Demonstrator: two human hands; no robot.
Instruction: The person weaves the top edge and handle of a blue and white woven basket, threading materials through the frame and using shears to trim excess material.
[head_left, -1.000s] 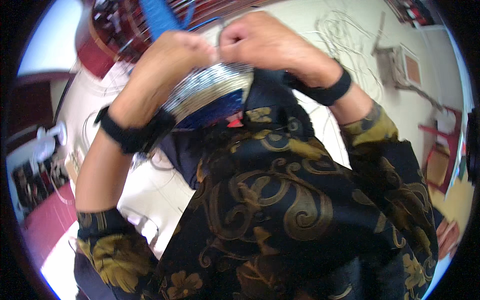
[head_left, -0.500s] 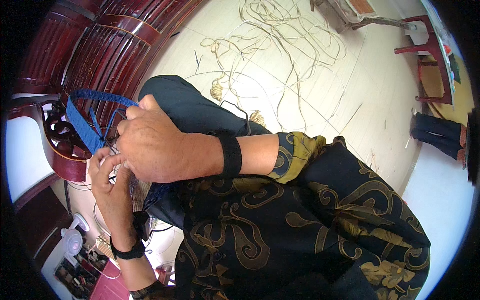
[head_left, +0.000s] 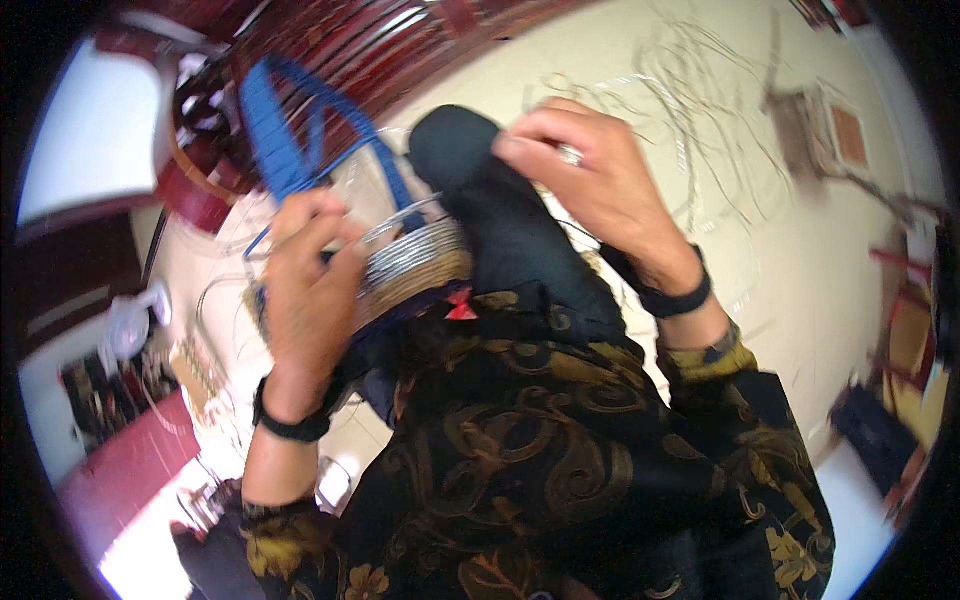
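Note:
A woven bag (head_left: 425, 265) with tan and silvery grey bands rests on my lap, tilted, its blue handles (head_left: 265, 130) rising toward the far left. My left hand (head_left: 312, 275) is closed at the bag's rim, near the foot of one handle, with thumb and fingers pinched together. Off to the right of the bag, my right hand (head_left: 610, 180) is raised above my dark trouser leg (head_left: 510, 220). Its fingers are curled into a pinch, and motion blur hides what they hold, if anything. A small red piece (head_left: 461, 306) shows below the bag.
Loose tan cord (head_left: 715, 120) lies in loops on the pale floor, far right. A dark red wooden bench (head_left: 370, 50) stands along the far left. There is a small wooden stand (head_left: 820, 130) at the right and a white fan (head_left: 128, 325) at the left.
My right hand has pulled away from my left hand and moved right. The bag's banded side has come into view. My view has shifted, and the picture is blurred.

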